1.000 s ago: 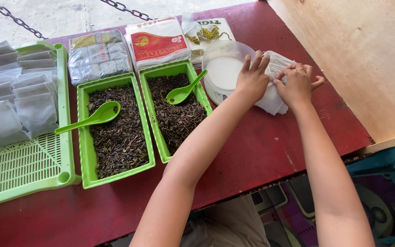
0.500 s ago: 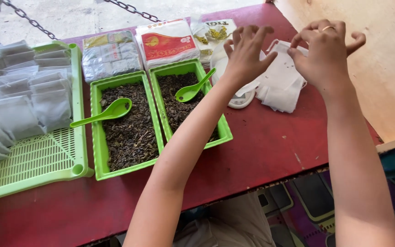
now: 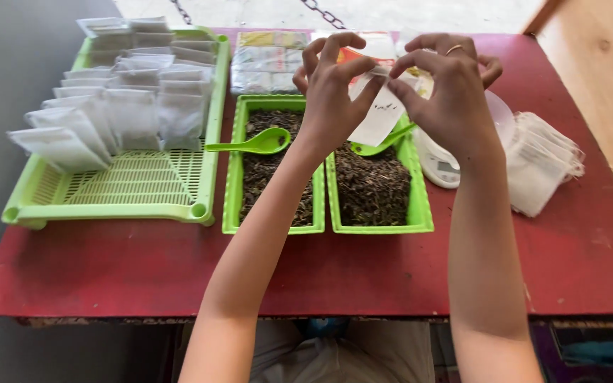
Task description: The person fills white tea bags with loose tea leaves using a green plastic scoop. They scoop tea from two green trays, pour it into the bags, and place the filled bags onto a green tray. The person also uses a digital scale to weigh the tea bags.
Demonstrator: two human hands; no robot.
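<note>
You held a small white bag (image 3: pixel 381 117) up over the right tray of dried leaves (image 3: pixel 374 188), left hand (image 3: pixel 331 99) and right hand (image 3: pixel 448 92) pinching its top. Opening looked in hand; filling would call for the green spoon (image 3: pixel 381 145) underneath.

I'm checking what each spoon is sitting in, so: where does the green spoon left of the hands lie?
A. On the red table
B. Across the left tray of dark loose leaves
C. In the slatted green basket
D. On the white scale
B: the green spoon rests over the left green tray of dark loose leaves, its bowl by the left hand, apart from the slatted basket.
</note>
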